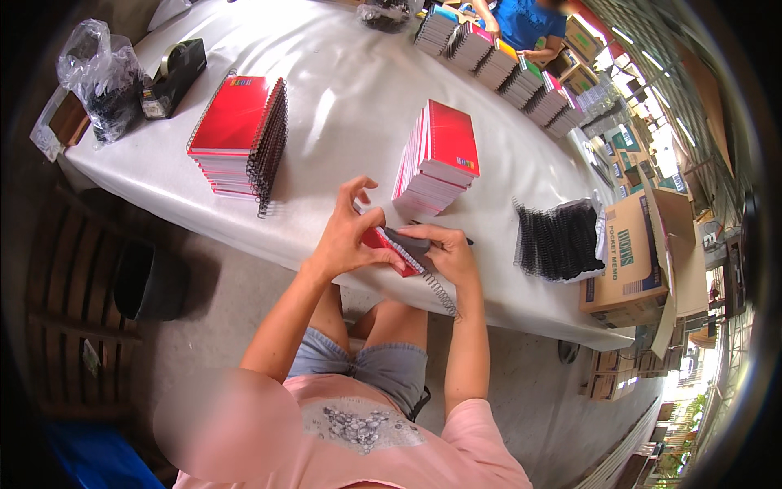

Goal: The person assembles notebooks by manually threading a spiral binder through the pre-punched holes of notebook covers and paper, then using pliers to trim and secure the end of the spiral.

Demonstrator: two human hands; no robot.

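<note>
My left hand [349, 236] pinches a small red notebook [376, 238] between thumb and fingers, tilted above the table's near edge. A dark wire spiral [440, 293] runs along the notebook's edge, its loose end hanging below my right hand [450, 254]. The right fingers are closed by that edge, against a dark grey piece [414, 243] whose kind I cannot make out. Just beyond my hands stands a stack of red-covered notebooks [444, 151] with no spirals showing. To the left is a stack of spiral-bound red notebooks [236, 122].
Black wire spirals [562, 242] lie bundled at right beside an open cardboard box [631, 257]. A tape dispenser [175, 77] and plastic bag [98, 85] occupy the far left. Across the table, a person [525, 28] handles notebook stacks [497, 65]. A black bin [151, 281] stands below, left.
</note>
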